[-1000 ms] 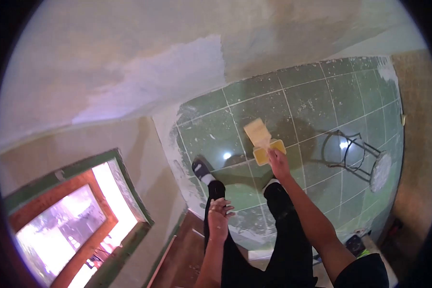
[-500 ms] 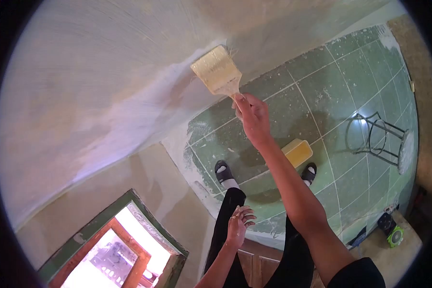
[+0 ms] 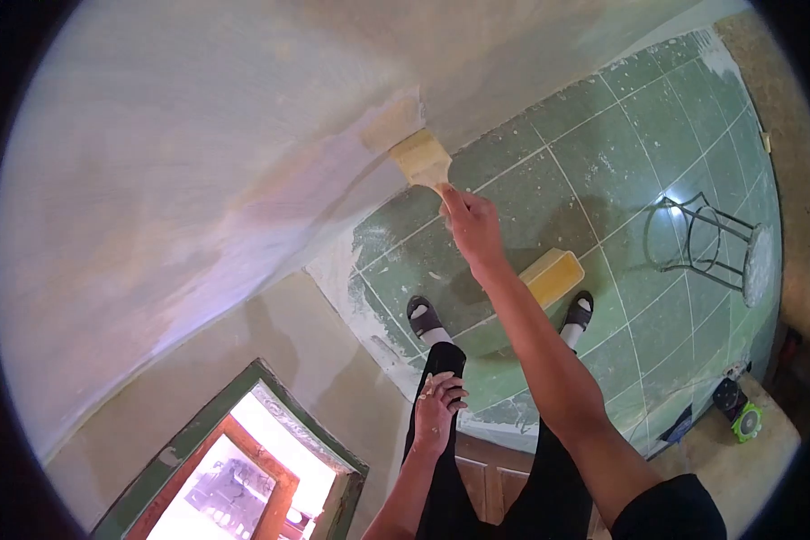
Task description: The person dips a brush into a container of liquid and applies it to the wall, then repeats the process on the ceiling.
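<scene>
My right hand (image 3: pixel 473 227) is closed round the handle of a wide paintbrush (image 3: pixel 420 158). The brush head, coated cream-yellow, lies against the lower part of the wall (image 3: pixel 243 117), beside a fresh-looking pale tan patch. Near my left knee is my left hand (image 3: pixel 438 407), its fingers apart and loosely bent, with nothing in them and whitish specks on the skin. Between my feet, partly behind my right forearm, a long yellowish container (image 3: pixel 556 275) stands on the floor; what is inside cannot be made out.
Green tiles (image 3: pixel 603 207) spattered with white cover the floor. A round-seated metal stool (image 3: pixel 758 265) is at the right. A green-and-black device (image 3: pixel 745 421) sits at lower right. A green-framed window opening (image 3: pixel 175 454) is at lower left.
The brush and my right hand have moved down the wall, exposing the tan patch above. My left hand has shifted slightly up. The whole view has tilted a little.
</scene>
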Available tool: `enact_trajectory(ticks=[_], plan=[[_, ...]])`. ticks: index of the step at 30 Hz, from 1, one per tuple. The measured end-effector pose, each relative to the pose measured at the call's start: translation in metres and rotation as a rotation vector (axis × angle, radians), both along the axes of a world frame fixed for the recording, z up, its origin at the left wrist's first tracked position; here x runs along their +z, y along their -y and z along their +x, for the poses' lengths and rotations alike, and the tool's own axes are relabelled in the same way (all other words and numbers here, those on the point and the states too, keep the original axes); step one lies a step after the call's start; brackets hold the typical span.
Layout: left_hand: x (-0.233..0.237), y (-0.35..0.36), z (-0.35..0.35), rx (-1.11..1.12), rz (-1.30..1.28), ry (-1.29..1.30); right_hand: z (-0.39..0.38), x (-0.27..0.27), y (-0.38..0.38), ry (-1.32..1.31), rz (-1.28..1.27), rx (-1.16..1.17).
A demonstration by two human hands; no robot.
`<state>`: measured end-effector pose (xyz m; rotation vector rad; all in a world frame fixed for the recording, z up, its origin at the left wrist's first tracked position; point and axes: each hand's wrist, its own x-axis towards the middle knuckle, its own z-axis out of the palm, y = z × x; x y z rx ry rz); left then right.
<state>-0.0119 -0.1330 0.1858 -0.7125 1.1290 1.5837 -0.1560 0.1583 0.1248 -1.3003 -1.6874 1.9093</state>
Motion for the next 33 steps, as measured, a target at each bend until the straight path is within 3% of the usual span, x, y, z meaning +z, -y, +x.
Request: enact_trajectory(ticks=[7,12,14,17,22,26,33], plan=[[0.051,-0.007,-0.008,0.038,0.059,-0.097,-0.001,0.140,-0.020,-0.131,-0.013,-0.048],[0.079,-0.012,-0.011,0.000,-0.045,-0.108,0.020,0.168,-0.004,-0.171,-0.035,-0.044],[0.083,-0.013,-0.011,-0.003,-0.071,-0.104,0.019,0.156,0.002,-0.190,-0.116,-0.047],[0.076,-0.006,-0.009,-0.014,-0.082,-0.114,0.000,0.112,0.007,-0.204,0.000,-0.072],[0.057,0.006,-0.012,0.030,0.011,-0.072,-0.023,-0.038,0.011,-0.163,0.090,-0.177],[0.062,-0.003,-0.020,0.019,0.015,-0.095,0.004,-0.050,0.011,0.109,0.109,-0.102],[0.079,-0.022,-0.016,0.012,-0.019,-0.102,0.000,0.112,-0.030,-0.075,-0.007,-0.088]])
